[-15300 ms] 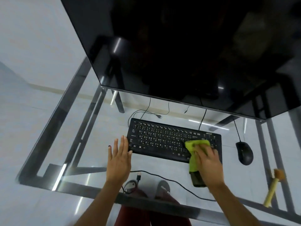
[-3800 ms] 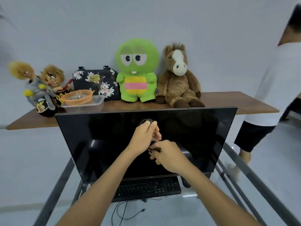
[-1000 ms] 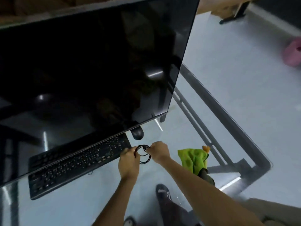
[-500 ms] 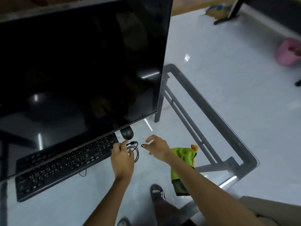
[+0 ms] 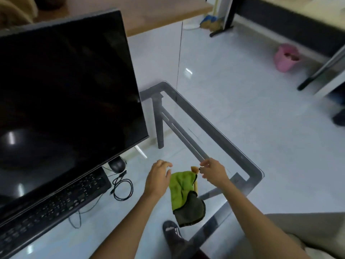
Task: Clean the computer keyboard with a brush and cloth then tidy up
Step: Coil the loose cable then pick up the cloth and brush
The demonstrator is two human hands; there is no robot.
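Nearest, at the right end of the glass table (image 5: pixel 251 166), the green cloth (image 5: pixel 182 186) lies crumpled, with the brush (image 5: pixel 195 175) mostly hidden under it (only its pale tip and a strip of handle show at the far side). Both hands hover just above that heap and hold nothing: the left hand (image 5: pixel 158 177) loosely curved at the cloth's left edge, the right hand (image 5: pixel 212 171) with fingers lightly bent close by the brush tip. This looks like the tidying step, gathering up the tools. The next move calls for closing on cloth and brush together, or one in each hand, and lifting them off the glass. Left of the hands lies the coiled cable (image 5: pixel 122 186), then the keyboard (image 5: pixel 54 200), the mouse (image 5: pixel 116 165) and, farthest, the dark monitor (image 5: pixel 67 86).
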